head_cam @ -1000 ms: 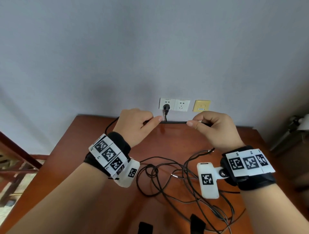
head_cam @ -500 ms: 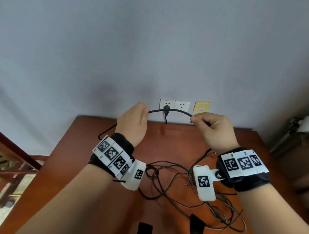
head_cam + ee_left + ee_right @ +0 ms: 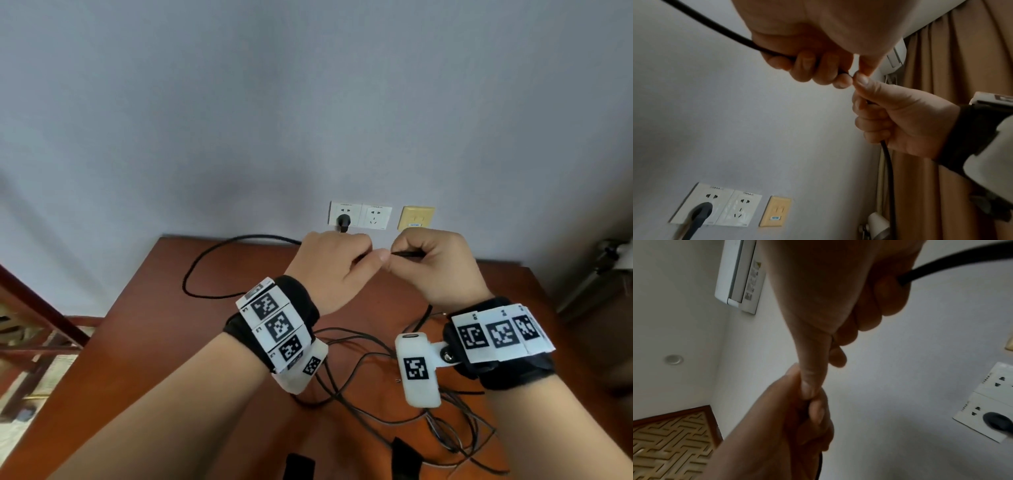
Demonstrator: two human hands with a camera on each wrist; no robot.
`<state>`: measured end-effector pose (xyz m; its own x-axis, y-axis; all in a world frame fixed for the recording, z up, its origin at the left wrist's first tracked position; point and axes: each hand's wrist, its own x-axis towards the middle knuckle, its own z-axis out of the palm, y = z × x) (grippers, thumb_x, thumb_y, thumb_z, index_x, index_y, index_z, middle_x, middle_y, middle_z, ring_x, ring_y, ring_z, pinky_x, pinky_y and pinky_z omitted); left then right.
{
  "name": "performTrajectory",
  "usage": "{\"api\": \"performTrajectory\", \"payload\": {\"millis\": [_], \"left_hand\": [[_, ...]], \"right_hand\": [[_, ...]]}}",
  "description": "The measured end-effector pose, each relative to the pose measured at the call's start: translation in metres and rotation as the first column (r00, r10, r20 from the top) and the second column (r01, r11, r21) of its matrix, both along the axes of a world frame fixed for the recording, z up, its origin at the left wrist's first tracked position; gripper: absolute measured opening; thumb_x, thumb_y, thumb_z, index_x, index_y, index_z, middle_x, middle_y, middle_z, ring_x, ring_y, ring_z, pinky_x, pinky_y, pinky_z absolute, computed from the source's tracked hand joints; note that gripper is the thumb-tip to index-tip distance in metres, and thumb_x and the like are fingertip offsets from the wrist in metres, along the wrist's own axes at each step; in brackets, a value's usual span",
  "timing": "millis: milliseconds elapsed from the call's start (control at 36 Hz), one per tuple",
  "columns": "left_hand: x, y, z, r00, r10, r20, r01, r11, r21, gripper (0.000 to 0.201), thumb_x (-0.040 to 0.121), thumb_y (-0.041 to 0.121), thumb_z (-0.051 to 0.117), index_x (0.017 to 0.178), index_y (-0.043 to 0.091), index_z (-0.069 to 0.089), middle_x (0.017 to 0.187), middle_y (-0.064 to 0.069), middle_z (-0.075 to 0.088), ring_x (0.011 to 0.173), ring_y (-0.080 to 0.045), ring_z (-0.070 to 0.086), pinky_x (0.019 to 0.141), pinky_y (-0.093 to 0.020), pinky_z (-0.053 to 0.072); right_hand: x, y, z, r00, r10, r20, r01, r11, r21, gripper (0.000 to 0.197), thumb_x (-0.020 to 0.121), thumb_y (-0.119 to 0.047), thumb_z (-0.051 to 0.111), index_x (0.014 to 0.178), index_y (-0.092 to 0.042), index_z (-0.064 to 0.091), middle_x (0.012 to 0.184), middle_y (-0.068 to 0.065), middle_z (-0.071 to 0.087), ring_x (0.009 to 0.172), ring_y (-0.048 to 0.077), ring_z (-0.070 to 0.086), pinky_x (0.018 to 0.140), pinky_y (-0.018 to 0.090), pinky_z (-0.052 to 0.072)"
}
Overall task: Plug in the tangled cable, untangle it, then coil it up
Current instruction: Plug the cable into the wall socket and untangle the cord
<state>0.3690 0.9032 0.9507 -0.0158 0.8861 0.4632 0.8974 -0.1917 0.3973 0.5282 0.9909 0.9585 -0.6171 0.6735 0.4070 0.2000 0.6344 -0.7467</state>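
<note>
A black cable (image 3: pixel 191 270) runs from its plug (image 3: pixel 342 223) in the left wall socket (image 3: pixel 344 214), loops over the brown table (image 3: pixel 147 342) and rises into my left hand (image 3: pixel 334 263). That hand grips the cable (image 3: pixel 715 26) in curled fingers (image 3: pixel 807 68). My right hand (image 3: pixel 438 263) holds the same cable (image 3: pixel 887 155) right beside it, thumb tips touching. A short black stretch (image 3: pixel 407 253) shows above the right fist. The remaining cable lies tangled (image 3: pixel 445 435) on the table under my wrists.
A second white socket (image 3: pixel 376 218) and a yellow wall plate (image 3: pixel 416 218) sit right of the plug. A wooden chair frame (image 3: pixel 30 315) stands left of the table. Brown curtain (image 3: pixel 962 65) and a wall air conditioner (image 3: pixel 740 274) appear in the wrist views.
My hands have come together from a spread, taut stretch of cable to thumbs touching. The left hand slid right along the cable, leaving a slack loop on the table at the left.
</note>
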Motion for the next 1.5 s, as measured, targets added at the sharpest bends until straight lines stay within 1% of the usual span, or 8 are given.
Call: {"api": "performTrajectory", "payload": {"millis": [194,361,500,639,778,917,1083,1500], "left_hand": [[-0.021,0.000,0.015,0.991,-0.022,-0.134,0.026,0.999,0.033,0.058,0.086,0.066,0.039,0.052,0.019,0.037,0.043,0.006,0.028,0.041,-0.016,0.034,0.047,-0.026,0.019],[-0.041,-0.005,0.016,0.985,0.015,-0.171,-0.014,1.000,0.010,0.055,0.085,0.065,0.040,0.049,0.026,0.025,0.041,0.006,0.025,0.041,-0.013,0.032,0.046,-0.026,0.016],[-0.061,-0.012,0.011,0.980,0.081,-0.184,-0.076,0.997,0.032,0.057,0.086,0.063,0.038,0.050,0.022,0.020,0.041,0.004,0.020,0.041,-0.014,0.028,0.048,-0.025,0.012],[-0.070,-0.014,0.003,0.969,0.181,-0.167,-0.180,0.983,0.024,0.053,0.087,0.062,0.038,0.050,0.025,0.027,0.042,0.008,0.028,0.046,-0.006,0.032,0.053,-0.024,0.017],[-0.053,-0.011,-0.001,0.972,0.235,0.025,-0.233,0.971,-0.045,0.019,0.084,0.035,0.044,0.099,0.032,0.055,0.077,0.009,0.064,0.081,-0.018,0.056,0.077,-0.037,0.043],[-0.015,-0.005,0.002,0.987,0.116,0.114,-0.097,0.983,-0.158,0.029,0.082,0.021,0.048,0.110,0.028,0.051,0.071,0.009,0.057,0.063,-0.008,0.051,0.061,-0.028,0.036],[0.007,0.005,-0.009,0.995,0.066,0.079,-0.044,0.966,-0.254,0.016,0.077,0.027,0.048,0.086,0.023,0.035,0.074,0.010,0.049,0.069,-0.020,0.051,0.062,-0.032,0.037],[-0.013,-0.001,-0.007,0.997,0.075,0.029,-0.072,0.994,-0.087,0.038,0.091,0.052,0.028,0.066,0.025,0.038,0.054,0.008,0.039,0.062,-0.014,0.038,0.065,-0.031,0.025]], "right_hand": [[0.004,-0.002,0.005,0.998,0.026,-0.056,-0.029,0.998,-0.049,0.033,0.073,-0.035,0.076,0.063,-0.006,0.064,0.058,0.011,0.057,0.054,0.010,0.045,0.053,0.026,0.036],[0.008,0.004,0.001,0.998,-0.017,-0.066,0.010,0.994,-0.109,0.024,0.076,-0.030,0.073,0.063,-0.011,0.066,0.055,-0.009,0.056,0.056,0.004,0.049,0.058,0.018,0.039],[0.015,0.012,-0.004,0.999,-0.038,-0.028,0.035,0.994,-0.099,0.018,0.082,-0.023,0.070,0.071,-0.009,0.070,0.066,0.019,0.060,0.063,0.028,0.054,0.061,0.032,0.044],[0.011,0.012,-0.009,0.999,-0.027,0.024,0.030,0.993,-0.117,0.012,0.087,-0.020,0.066,0.078,-0.020,0.072,0.080,0.011,0.070,0.080,0.025,0.063,0.073,0.023,0.047],[-0.006,0.009,-0.012,1.000,-0.017,0.012,0.018,0.995,-0.095,0.014,0.089,-0.021,0.064,0.076,-0.018,0.071,0.078,0.012,0.068,0.078,0.028,0.061,0.071,0.029,0.046],[-0.019,-0.004,-0.010,0.999,0.033,-0.007,-0.033,0.999,-0.036,0.017,0.090,-0.019,0.064,0.076,-0.011,0.071,0.068,0.006,0.066,0.068,0.024,0.059,0.064,0.028,0.044],[-0.023,-0.009,-0.015,0.992,0.047,0.114,-0.058,0.994,0.094,0.018,0.088,-0.021,0.059,0.073,-0.016,0.068,0.067,-0.004,0.067,0.063,0.013,0.061,0.061,0.036,0.049],[-0.002,-0.001,-0.011,1.000,-0.018,0.009,0.019,0.994,-0.104,0.026,0.086,-0.028,0.067,0.069,-0.010,0.059,0.051,-0.011,0.042,0.051,0.005,0.035,0.051,0.019,0.032]]}}
